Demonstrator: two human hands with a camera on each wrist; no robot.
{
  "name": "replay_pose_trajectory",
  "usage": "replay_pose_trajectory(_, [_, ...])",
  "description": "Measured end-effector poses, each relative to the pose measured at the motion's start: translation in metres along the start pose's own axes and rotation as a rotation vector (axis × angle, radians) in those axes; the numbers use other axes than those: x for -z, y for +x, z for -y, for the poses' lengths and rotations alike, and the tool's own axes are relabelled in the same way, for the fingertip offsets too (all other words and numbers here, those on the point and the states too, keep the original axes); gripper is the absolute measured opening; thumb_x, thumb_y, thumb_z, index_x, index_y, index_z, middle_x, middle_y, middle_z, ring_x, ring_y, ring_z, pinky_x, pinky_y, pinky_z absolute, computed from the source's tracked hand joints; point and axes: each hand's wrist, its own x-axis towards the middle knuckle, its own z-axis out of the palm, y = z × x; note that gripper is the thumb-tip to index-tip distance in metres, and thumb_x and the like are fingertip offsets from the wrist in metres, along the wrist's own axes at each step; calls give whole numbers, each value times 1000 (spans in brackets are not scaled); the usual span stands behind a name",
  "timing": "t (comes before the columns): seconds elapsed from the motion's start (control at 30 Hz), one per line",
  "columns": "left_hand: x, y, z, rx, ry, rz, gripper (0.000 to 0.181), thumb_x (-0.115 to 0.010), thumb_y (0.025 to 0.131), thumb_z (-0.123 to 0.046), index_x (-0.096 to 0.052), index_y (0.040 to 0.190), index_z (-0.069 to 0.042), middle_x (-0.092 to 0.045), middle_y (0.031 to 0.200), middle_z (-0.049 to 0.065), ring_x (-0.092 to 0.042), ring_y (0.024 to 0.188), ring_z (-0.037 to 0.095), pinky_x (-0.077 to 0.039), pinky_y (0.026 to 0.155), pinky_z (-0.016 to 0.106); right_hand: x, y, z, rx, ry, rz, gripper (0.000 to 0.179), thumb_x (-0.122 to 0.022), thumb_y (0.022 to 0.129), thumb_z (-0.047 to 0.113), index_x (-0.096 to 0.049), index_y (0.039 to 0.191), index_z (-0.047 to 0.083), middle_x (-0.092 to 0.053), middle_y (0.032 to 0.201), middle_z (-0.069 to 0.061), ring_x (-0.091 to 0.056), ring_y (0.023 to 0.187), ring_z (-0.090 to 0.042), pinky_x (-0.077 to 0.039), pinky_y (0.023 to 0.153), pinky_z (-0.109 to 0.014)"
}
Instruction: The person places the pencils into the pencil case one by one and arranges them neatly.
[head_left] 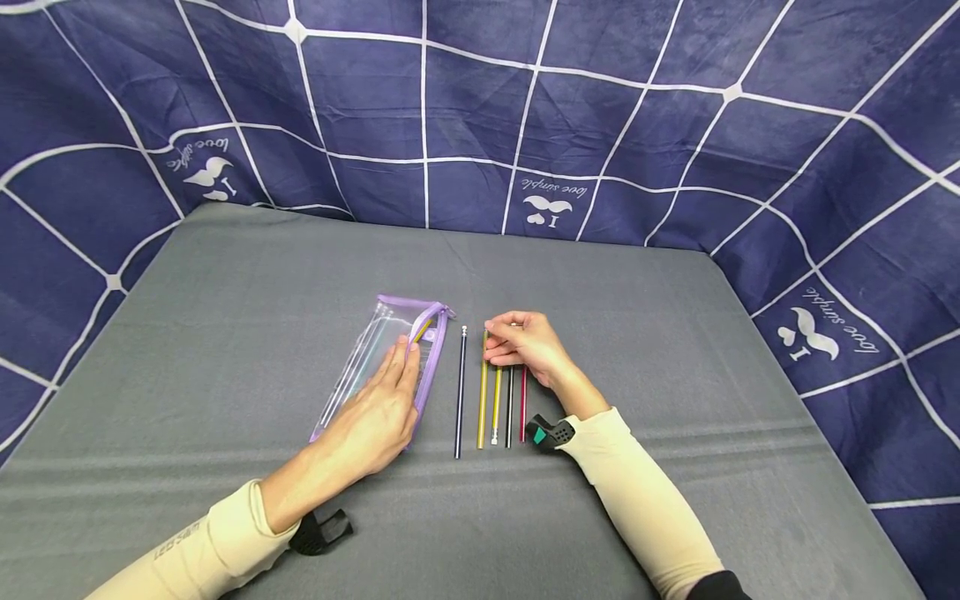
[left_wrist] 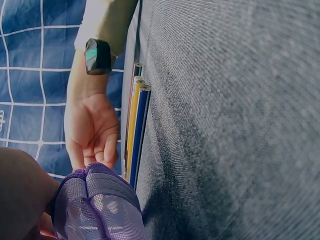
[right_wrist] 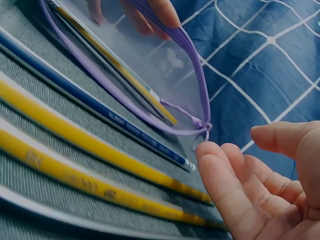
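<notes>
A clear mesh pencil pouch (head_left: pixel 367 342) with purple zipper edging lies left of centre, its mouth parted. My left hand (head_left: pixel 382 408) grips its zipper edge. A yellow pencil (right_wrist: pixel 115 60) and some pale sticks show inside. My right hand (head_left: pixel 525 346) hovers over the far ends of the loose pencils, thumb and fingers apart in the right wrist view, with nothing between them. Beside the pouch lie a dark blue pencil (head_left: pixel 461 392), a yellow pencil (head_left: pixel 483 400), another yellow pencil (head_left: pixel 497 404), a black pencil (head_left: pixel 511 408) and a red pencil (head_left: pixel 523 404), partly covered by that hand.
Grey cloth (head_left: pixel 285 267) covers the table. A navy curtain with white grid lines (head_left: pixel 480 108) hangs along its back and sides. Each wrist wears a black camera mount, such as the right one (head_left: pixel 550 432).
</notes>
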Motion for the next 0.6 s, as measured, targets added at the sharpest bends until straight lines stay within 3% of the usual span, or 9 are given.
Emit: replay_pose_trajectory(0.6, [0, 0, 0, 11, 2, 14, 69, -61, 87, -4, -30, 143, 21, -27, 148, 41, -34, 136, 51, -32, 112, 53, 30, -2, 0, 19, -57, -91, 22, -63, 95, 9, -61, 100, -12, -66, 63, -5, -67, 52, -13, -56, 49, -24])
